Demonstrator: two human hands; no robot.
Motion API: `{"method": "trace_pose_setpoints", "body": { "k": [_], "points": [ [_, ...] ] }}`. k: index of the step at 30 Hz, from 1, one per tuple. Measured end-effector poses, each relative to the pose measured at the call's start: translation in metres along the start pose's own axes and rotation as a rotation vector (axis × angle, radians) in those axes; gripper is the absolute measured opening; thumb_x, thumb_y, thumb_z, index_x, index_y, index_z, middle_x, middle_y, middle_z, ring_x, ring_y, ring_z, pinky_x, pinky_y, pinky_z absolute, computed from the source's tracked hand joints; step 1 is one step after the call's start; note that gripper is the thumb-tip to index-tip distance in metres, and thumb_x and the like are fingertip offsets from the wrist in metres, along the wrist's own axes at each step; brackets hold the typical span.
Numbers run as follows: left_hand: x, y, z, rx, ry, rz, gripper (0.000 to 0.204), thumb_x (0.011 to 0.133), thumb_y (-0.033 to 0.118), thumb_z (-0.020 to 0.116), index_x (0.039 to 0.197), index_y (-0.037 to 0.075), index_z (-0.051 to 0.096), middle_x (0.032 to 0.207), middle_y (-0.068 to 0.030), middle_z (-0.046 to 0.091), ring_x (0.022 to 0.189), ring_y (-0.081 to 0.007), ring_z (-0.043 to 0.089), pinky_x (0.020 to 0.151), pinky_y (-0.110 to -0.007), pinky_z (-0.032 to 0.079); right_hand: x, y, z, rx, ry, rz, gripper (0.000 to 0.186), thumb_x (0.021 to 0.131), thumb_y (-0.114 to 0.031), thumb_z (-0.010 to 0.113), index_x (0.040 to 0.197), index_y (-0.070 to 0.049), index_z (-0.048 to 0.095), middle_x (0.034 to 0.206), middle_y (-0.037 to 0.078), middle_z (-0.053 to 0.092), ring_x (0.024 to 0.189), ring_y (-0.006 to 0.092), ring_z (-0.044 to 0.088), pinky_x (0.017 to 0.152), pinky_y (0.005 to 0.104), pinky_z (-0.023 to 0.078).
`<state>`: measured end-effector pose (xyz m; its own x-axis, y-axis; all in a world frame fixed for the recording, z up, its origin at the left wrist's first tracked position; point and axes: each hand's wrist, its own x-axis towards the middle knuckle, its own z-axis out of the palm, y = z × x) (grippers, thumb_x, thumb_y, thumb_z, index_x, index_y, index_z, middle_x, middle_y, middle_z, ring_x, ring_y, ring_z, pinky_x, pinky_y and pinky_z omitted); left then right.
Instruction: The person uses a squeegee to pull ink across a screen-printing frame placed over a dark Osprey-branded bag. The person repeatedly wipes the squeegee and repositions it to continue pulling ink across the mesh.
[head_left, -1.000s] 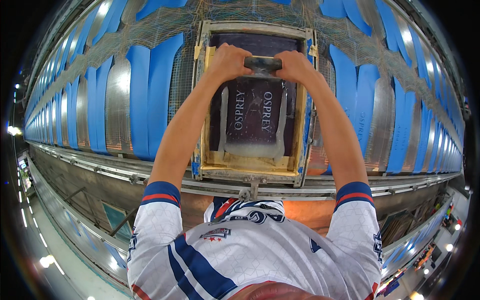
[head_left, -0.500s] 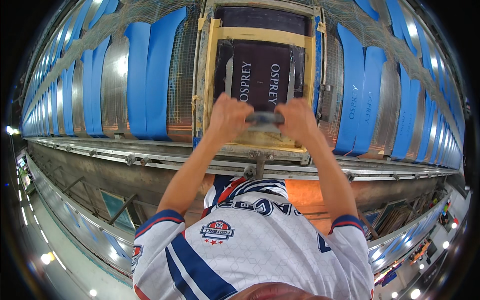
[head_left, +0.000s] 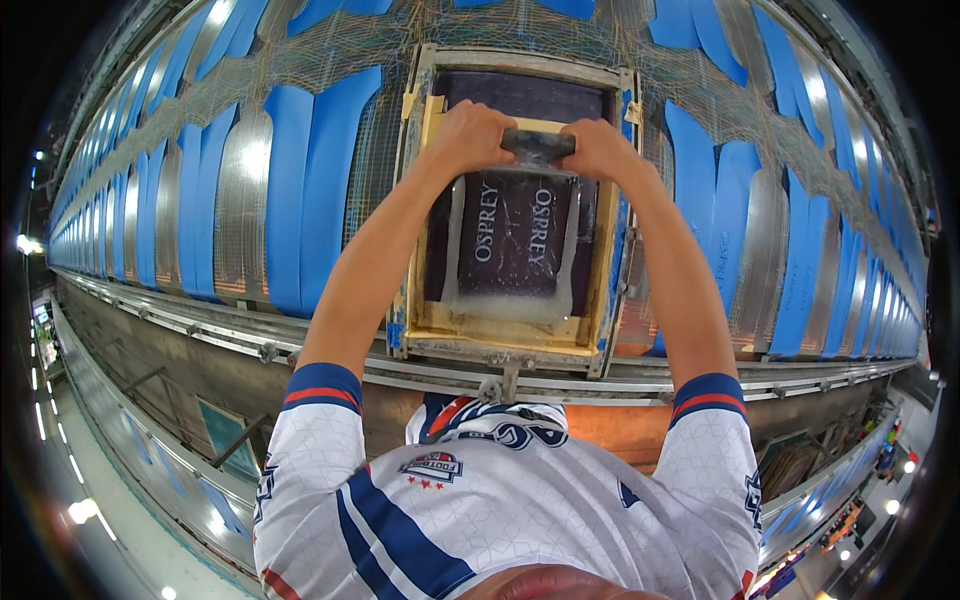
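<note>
A squeegee with a dark grip stands across the far part of a screen-printing frame. My left hand is closed round its left end. On its right end my right hand is closed in the same way. Both arms reach out over the frame. Between the squeegee and my body lies the dark purple mesh, bearing two lines of pale lettering and a wet, clear-looking film. Yellowish tape borders the mesh inside the frame. The squeegee's lower edge is mostly hidden by its grip.
Blue cut fabric pieces lie in pairs along the long metal table, and more lie to the right. A metal rail runs along the table's near edge, with small stops on it. Another similar long table stands behind me.
Both hands have pushed the squeegee away from me, from the near part of the mesh to the far part. A wet film now shows on the mesh nearer me.
</note>
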<state>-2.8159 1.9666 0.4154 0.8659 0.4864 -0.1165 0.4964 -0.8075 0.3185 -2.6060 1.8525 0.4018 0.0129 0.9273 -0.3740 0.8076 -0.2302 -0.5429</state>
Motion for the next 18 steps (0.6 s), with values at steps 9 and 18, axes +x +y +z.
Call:
{"method": "trace_pose_setpoints", "body": {
  "k": [9,18],
  "points": [
    [0.003,-0.005,0.002,-0.023,-0.015,-0.006,0.042,0.066,0.045,0.084,0.095,0.017,0.076,0.072,-0.0039,0.070,0.075,-0.0260,0.068,0.079,-0.040,0.047,0.005,-0.008,-0.002,0.046,-0.043,0.085,0.029,0.073,-0.029,0.081,0.092,-0.009,0.074,0.076,0.014,0.071,0.070,0.0295,0.068,0.065,0.0419,0.052],
    [-0.182,0.087,0.049,-0.033,0.174,0.105,0.030,0.064,0.031,0.087,0.085,0.016,0.071,0.078,0.0003,0.068,0.074,-0.0248,0.062,0.077,-0.039,0.040,-0.165,-0.057,0.106,-0.069,0.051,-0.054,0.036,0.076,-0.031,0.079,0.100,-0.007,0.071,0.100,0.015,0.071,0.102,0.0370,0.063,0.089,0.0471,0.049]
  ]
}}
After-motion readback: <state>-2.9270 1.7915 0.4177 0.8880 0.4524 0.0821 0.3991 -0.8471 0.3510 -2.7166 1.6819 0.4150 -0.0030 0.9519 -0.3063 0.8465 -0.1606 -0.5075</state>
